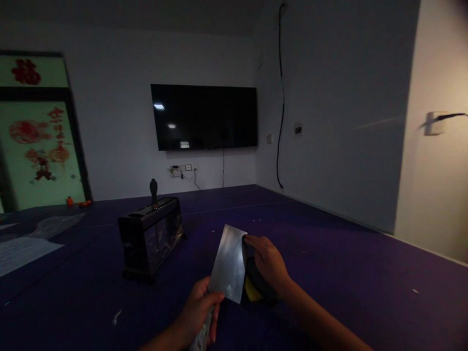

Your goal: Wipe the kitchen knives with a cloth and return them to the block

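Note:
My left hand (199, 309) is closed around the handle of a cleaver (228, 263). Its broad, shiny blade tilts upward, away from me. My right hand (268, 263) has its fingers bent together at the blade's right edge, near the upper corner. Something dark shows under those fingertips, too dim to name. Beneath the right hand, just behind the blade, is a black and yellow thing (253, 291), mostly hidden. To the left, a black knife block (149, 239) with see-through sides stands on the purple table, and one dark handle (153, 191) sticks up from it.
Papers (25, 251) and a clear plastic sheet (56, 225) lie on the table's left side. Small orange things (70, 201) sit at its far left edge. White scraps dot the purple surface (329, 282). A television (204, 117) hangs on the back wall; a black cable runs down the right wall.

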The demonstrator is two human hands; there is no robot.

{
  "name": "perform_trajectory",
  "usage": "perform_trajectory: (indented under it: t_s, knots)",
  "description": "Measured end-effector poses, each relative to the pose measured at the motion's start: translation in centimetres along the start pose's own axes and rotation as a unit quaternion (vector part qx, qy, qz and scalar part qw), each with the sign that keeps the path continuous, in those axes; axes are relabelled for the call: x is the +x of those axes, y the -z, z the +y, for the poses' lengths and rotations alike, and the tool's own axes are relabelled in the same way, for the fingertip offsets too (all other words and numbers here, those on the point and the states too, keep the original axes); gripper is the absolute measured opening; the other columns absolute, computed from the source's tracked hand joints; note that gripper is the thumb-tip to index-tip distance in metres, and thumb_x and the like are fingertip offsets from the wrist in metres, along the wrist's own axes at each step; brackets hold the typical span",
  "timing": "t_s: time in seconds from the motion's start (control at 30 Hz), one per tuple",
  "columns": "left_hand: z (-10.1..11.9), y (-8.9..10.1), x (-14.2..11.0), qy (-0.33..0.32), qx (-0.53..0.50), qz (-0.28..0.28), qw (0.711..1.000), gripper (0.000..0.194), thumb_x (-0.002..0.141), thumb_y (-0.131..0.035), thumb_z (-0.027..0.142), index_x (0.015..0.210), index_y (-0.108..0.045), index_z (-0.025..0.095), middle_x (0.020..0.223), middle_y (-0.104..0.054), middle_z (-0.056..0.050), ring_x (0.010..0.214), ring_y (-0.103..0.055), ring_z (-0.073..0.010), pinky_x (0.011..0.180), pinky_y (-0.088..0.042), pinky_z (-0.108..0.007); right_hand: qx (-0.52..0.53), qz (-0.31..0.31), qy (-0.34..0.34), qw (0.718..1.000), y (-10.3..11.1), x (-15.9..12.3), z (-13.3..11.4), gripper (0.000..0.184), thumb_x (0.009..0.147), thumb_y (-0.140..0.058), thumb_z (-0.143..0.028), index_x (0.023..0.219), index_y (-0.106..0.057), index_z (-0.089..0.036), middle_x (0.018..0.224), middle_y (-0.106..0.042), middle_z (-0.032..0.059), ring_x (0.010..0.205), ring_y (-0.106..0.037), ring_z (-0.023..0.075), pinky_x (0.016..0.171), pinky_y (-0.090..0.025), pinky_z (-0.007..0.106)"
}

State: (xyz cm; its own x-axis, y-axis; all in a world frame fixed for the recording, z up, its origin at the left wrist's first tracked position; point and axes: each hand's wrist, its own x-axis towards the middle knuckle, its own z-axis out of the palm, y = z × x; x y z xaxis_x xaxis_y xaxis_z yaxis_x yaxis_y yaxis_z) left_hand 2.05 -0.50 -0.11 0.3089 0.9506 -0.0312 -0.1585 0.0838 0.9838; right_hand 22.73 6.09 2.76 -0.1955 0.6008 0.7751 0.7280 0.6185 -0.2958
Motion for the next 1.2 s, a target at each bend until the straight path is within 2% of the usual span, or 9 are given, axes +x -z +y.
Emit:
perform_trajectory:
  t_s: [0.27,0.47,0.67,0.9,1.1,1.2]
  knots:
    - [-0.3,0.5,0.4,0.015,0.010,-0.028,0.999,0.036,0.064,-0.056,0.040,0.088,-0.046,0.015,0.040,-0.046,0.008,0.022,-0.041,-0.0093,0.023,-0.028,-0.018,-0.032,0.001,0.011,0.999,0.2,0.1,0.6,0.048,0.070,-0.033,-0.002,0.109,-0.058,-0.016,0.115,-0.058,0.0065,0.100,-0.053,0.0186,0.089,-0.040,0.038]
    - [-0.1,0.1,0.0,0.006,0.003,-0.007,1.000,0.031,0.066,-0.053,0.038,0.086,-0.046,0.016,0.041,-0.048,0.007,0.022,-0.042,-0.0097,0.023,-0.028,-0.017,-0.100,-0.013,0.038,0.994,0.0,-0.1,-0.1,0.051,0.070,-0.033,0.000,0.113,-0.056,-0.016,0.118,-0.056,0.0062,0.101,-0.053,0.0192,0.088,-0.042,0.036]
    - [-0.3,0.1,0.2,0.002,0.003,0.006,1.000,0.025,0.066,-0.052,0.036,0.080,-0.046,0.016,0.039,-0.047,0.007,0.021,-0.041,-0.0106,0.021,-0.026,-0.017,-0.163,-0.036,0.066,0.984,-1.3,-0.6,-0.6,0.053,0.069,-0.038,0.002,0.116,-0.054,-0.013,0.122,-0.052,0.0084,0.101,-0.052,0.0234,0.089,-0.040,0.037]
    - [-0.6,0.3,0.6,-0.004,-0.008,0.031,0.999,0.023,0.065,-0.052,0.035,0.077,-0.046,0.017,0.040,-0.047,0.007,0.021,-0.042,-0.0109,0.022,-0.026,-0.017,-0.124,-0.065,0.073,0.987,-2.2,-1.2,-1.9,0.050,0.068,-0.039,0.001,0.111,-0.058,-0.017,0.116,-0.057,0.0052,0.088,-0.056,0.0202,0.084,-0.044,0.032]
    - [-0.5,0.2,0.6,0.010,0.011,0.044,0.999,0.029,0.063,-0.053,0.036,0.083,-0.046,0.017,0.039,-0.047,0.008,0.021,-0.040,-0.0101,0.022,-0.026,-0.017,-0.102,-0.063,0.049,0.992,-1.3,-0.7,-1.8,0.050,0.068,-0.038,0.002,0.107,-0.060,-0.019,0.112,-0.060,0.0037,0.090,-0.056,0.0193,0.083,-0.044,0.031]
    - [-0.5,0.2,0.5,0.010,0.020,0.031,0.999,0.030,0.063,-0.053,0.037,0.084,-0.046,0.017,0.038,-0.046,0.008,0.021,-0.040,-0.0095,0.022,-0.026,-0.017,-0.091,-0.051,0.027,0.994,-0.7,-0.4,-1.5,0.050,0.068,-0.036,0.003,0.107,-0.060,-0.018,0.112,-0.060,0.0044,0.096,-0.055,0.0196,0.084,-0.044,0.031]
